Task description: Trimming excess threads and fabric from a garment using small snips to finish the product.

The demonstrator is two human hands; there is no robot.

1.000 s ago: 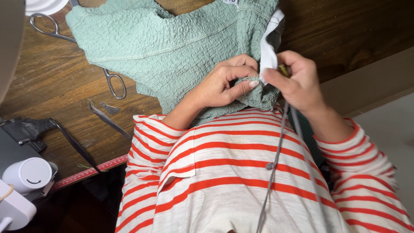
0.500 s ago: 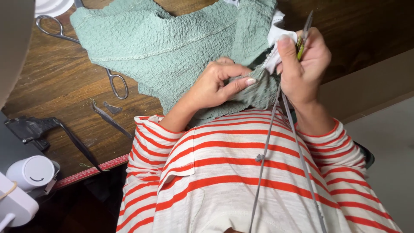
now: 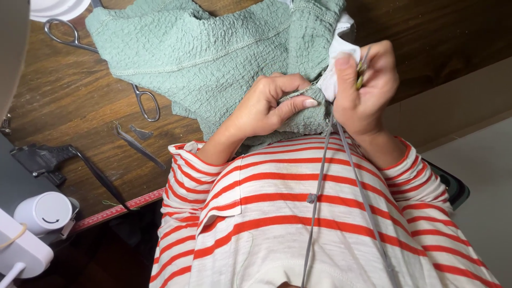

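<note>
The right hand [image 3: 365, 88] now sits a little higher than a second ago, clenched around a slim metal tool [image 3: 362, 68] and a fold of white fabric [image 3: 337, 80]; a moment earlier the tool stood clear above the fingers, now only its tip shows; the grey cord [image 3: 319, 181] runs taut beneath that grip, so the threading seems to be advancing through the hem. The left hand [image 3: 266, 104] stays just beside it, pinching the gathered edge of the green garment [image 3: 213, 53]; the garment is puckered, crinkled cloth with pale stitch lines, spread across the wooden table [image 3: 69, 101] beyond the hands; scissors [image 3: 106, 64] lie partly under it.
</note>
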